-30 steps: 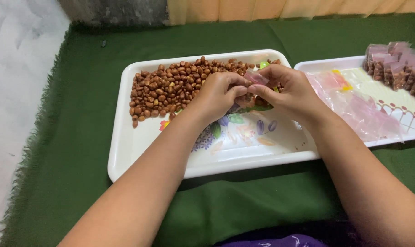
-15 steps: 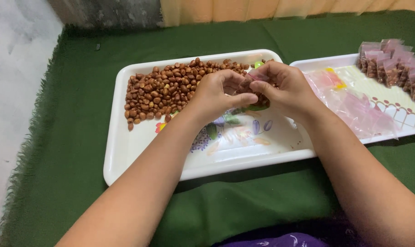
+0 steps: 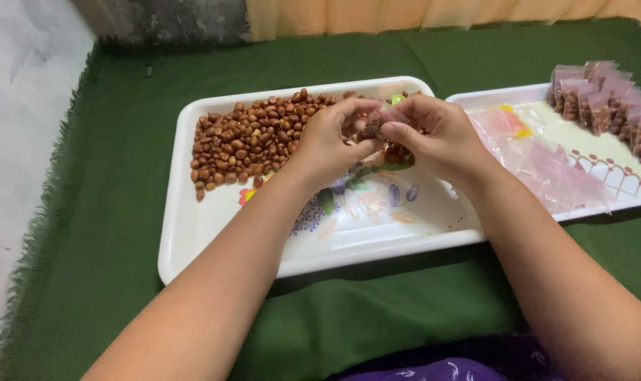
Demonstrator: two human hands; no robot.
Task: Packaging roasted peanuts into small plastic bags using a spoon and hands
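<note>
My left hand (image 3: 329, 141) and my right hand (image 3: 437, 137) meet above a white tray (image 3: 193, 240) with a flower print. Between their fingertips they pinch a small clear plastic packet (image 3: 378, 125) with brown peanuts in it. A heap of loose brown peanuts (image 3: 253, 137) lies on the tray's far left part, just left of my left hand. Part of the packet is hidden by my fingers.
A second white tray (image 3: 620, 176) at the right holds empty clear packets (image 3: 546, 162) and a row of filled peanut packets (image 3: 610, 102) at its far right. Both trays rest on a green cloth (image 3: 102, 176). A pale floor shows at the left.
The hands stay together over the tray, working the packet between the fingers; they have shifted only slightly. The view has moved a little.
</note>
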